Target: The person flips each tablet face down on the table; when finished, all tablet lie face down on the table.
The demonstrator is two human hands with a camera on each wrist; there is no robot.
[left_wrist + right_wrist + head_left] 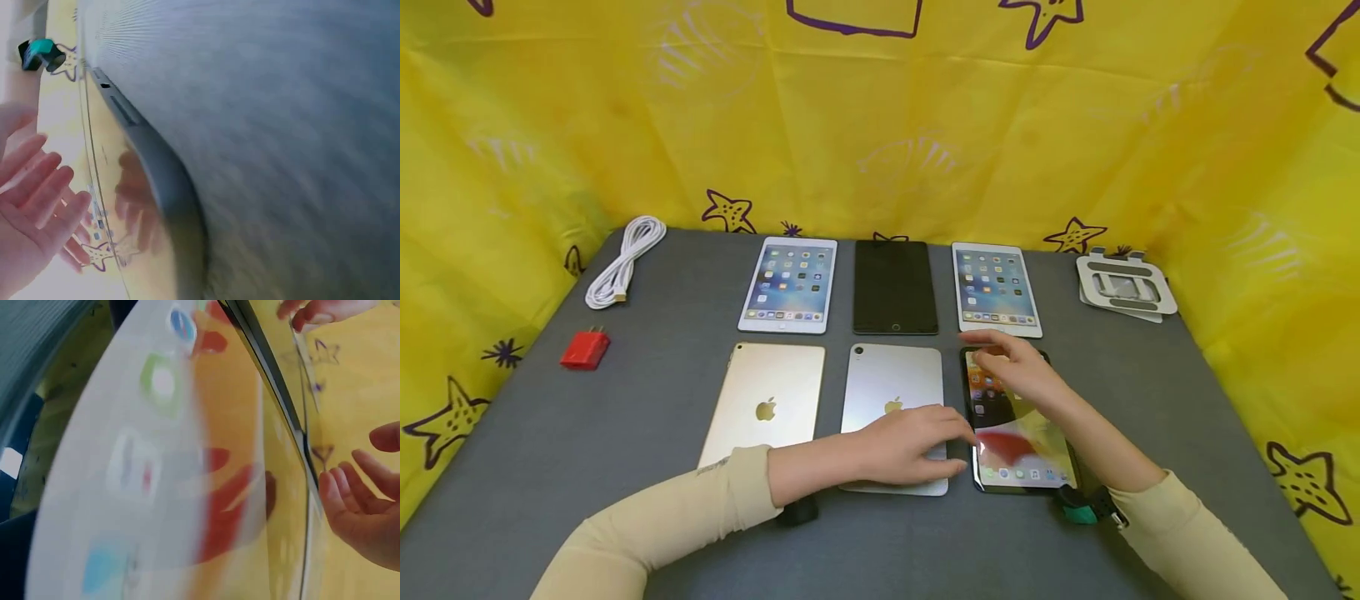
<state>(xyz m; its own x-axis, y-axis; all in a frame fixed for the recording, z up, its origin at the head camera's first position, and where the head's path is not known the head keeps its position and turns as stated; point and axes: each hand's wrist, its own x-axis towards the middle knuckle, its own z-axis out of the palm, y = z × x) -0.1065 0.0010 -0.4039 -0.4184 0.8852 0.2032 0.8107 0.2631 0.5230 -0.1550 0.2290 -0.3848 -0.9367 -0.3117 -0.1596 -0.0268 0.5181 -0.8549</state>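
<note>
A black-bordered tablet (1030,454) lies face up at the front right, its screen lit with a colourful wallpaper and app icons. My right hand (1018,371) is over its upper part, fingers loosely bent near the top left corner. My left hand (913,446) reaches across the silver tablet (895,371), which lies back up; its fingertips are at the lit tablet's left edge. Whether they touch it, I cannot tell. In the right wrist view the lit screen (169,487) fills the near side, with my right hand (369,506) beyond its edge. Neither hand grips anything.
A gold tablet (767,375) lies back up at left. Behind are two white tablets (788,279) (997,287) with lit screens and a dark one (895,287). A white cable (625,262), red charger (585,350) and folded stand (1126,285) lie near the table's sides.
</note>
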